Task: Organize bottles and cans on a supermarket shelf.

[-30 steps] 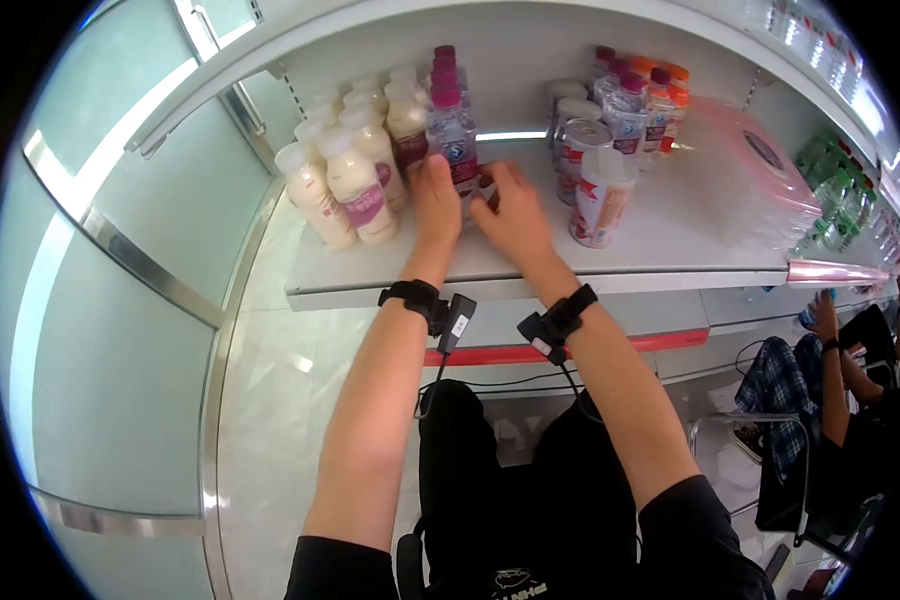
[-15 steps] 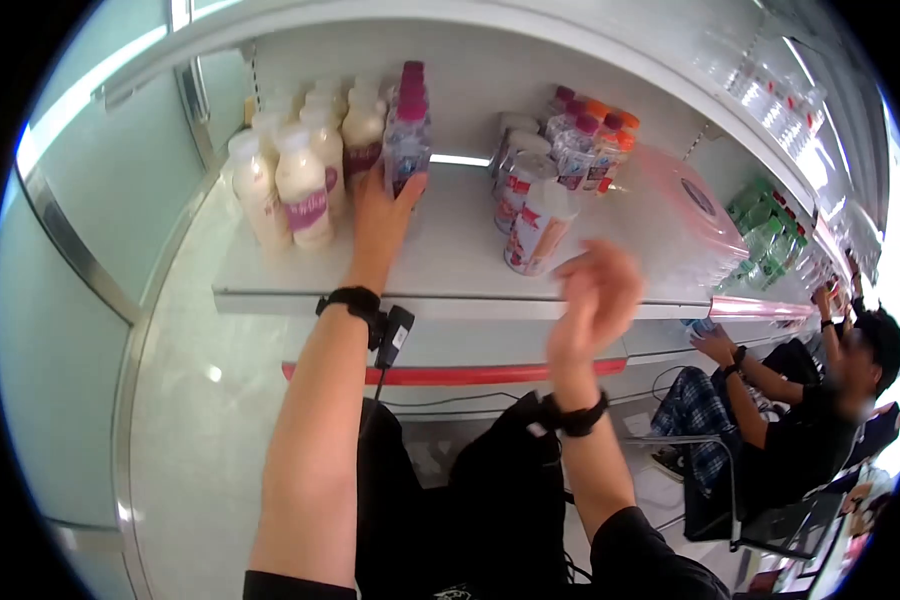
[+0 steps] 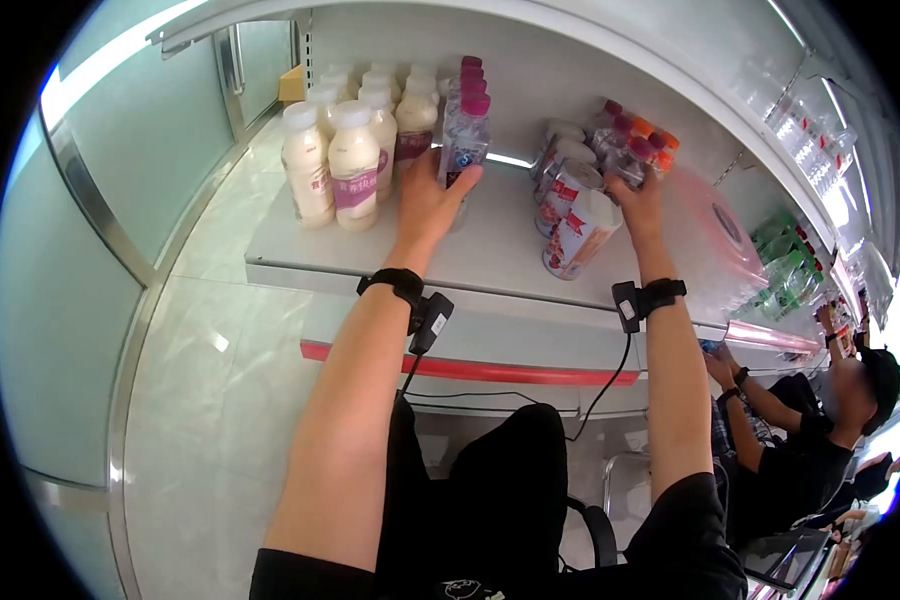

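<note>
White shelf (image 3: 300, 255), a light strip (image 3: 515, 160) glowing along its back edge; red strip (image 3: 530, 372) on the lower shelf front; frosted glass wall (image 3: 60, 300) past its left end; glossy pale floor (image 3: 220, 335) below.

FREE: bare shelf (image 3: 505, 225) is lying open between the water bottle (image 3: 462, 145) in your left hand (image 3: 428, 200) and the cups (image 3: 575, 215), and along the front edge | LEFT: cream bottles (image 3: 355, 160) are standing near that hand | RIGHT: capped bottles (image 3: 635, 150) and a plastic bag (image 3: 715, 230) are crowding your right hand (image 3: 638, 195) | BACK: the wall (image 3: 530, 70) is closing off everything behind
</note>
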Motion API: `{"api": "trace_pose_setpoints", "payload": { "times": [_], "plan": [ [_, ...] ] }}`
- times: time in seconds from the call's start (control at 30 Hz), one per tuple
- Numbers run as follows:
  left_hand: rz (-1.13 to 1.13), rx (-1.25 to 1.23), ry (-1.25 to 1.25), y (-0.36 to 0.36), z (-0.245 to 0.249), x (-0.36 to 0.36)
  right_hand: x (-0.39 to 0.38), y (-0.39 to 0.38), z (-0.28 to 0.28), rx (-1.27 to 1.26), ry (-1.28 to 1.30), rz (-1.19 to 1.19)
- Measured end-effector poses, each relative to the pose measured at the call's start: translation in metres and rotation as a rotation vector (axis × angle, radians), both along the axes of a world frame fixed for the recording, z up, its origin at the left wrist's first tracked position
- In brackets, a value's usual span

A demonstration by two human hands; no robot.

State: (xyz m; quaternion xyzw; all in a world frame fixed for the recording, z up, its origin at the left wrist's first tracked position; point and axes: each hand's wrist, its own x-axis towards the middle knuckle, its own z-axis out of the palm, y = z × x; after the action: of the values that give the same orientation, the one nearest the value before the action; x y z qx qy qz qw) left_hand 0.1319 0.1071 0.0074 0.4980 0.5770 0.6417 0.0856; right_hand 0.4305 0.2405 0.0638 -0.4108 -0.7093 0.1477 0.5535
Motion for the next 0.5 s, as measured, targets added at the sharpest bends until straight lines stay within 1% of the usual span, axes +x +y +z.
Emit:
{"api": "trace_pose_setpoints", "payload": {
  "times": [0.03, 0.1, 0.17, 0.23, 0.27, 0.33, 0.37, 0.43, 0.5],
  "plan": [
    [-0.005, 0.007, -0.025, 0.0, 0.001, 0.0, 0.002, -0.004, 0.0, 0.0, 0.003, 0.002],
    [0.004, 0.024, -0.014, -0.002, 0.003, 0.002, 0.01, -0.022, 0.001, 0.157, 0.098, -0.073],
    [0.011, 0.039, -0.011, -0.002, 0.004, 0.0, 0.016, -0.059, 0.012, 0.155, 0.243, -0.068],
    [-0.074, 0.069, -0.045, -0.002, 0.005, -0.001, 0.022, -0.091, 0.012, 0.199, 0.346, -0.154],
    [-0.078, 0.062, -0.047, -0.002, 0.005, 0.0, 0.023, -0.106, 0.013, 0.192, 0.344, -0.159],
    [0.05, 0.045, -0.003, -0.003, 0.004, 0.003, 0.021, -0.139, 0.016, 0.406, 0.373, -0.095],
    [0.048, 0.035, 0.004, -0.007, 0.007, 0.003, 0.016, -0.156, 0.019, 0.396, 0.379, -0.1],
    [0.001, 0.013, 0.005, -0.013, 0.014, 0.003, 0.008, -0.183, 0.027, 0.46, 0.425, 0.029],
    [-0.001, -0.014, -0.019, -0.017, 0.017, 0.005, -0.001, -0.193, 0.03, 0.503, 0.396, 0.041]
  ]
}}
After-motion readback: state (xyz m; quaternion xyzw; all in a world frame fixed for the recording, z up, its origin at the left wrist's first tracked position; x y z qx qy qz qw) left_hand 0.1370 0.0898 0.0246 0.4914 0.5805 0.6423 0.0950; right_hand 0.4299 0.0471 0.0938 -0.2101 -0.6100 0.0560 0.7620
